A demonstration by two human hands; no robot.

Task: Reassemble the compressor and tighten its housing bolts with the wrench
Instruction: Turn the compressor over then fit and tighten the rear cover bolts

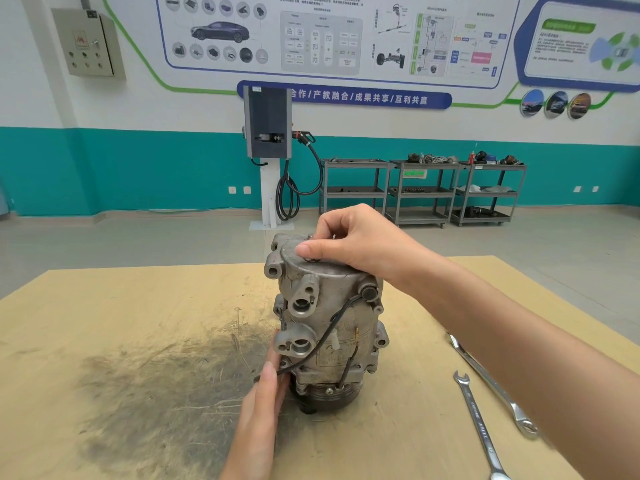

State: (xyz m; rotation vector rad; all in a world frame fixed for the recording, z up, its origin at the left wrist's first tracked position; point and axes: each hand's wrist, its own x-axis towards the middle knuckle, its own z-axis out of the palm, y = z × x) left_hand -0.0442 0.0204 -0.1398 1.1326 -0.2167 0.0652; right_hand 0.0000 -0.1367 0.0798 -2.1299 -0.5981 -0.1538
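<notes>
A grey metal compressor [329, 327] stands upright on its pulley end in the middle of the wooden table [104, 341]. My right hand [349, 240] is on its top cover, fingers curled and pinching a small bolt there, mostly hidden by the fingers. My left hand [263, 403] lies with straight fingers against the compressor's lower left side, touching the black wire. Two combination wrenches lie on the table to the right: one wrench [479, 424] nearer me, the other wrench [491, 386] partly hidden under my right forearm.
A dark oily stain [156, 386] spreads over the table left of the compressor. Beyond the table's far edge is open floor, a charging post [268, 157] with cable, and grey shelf carts [422, 192] along the teal wall.
</notes>
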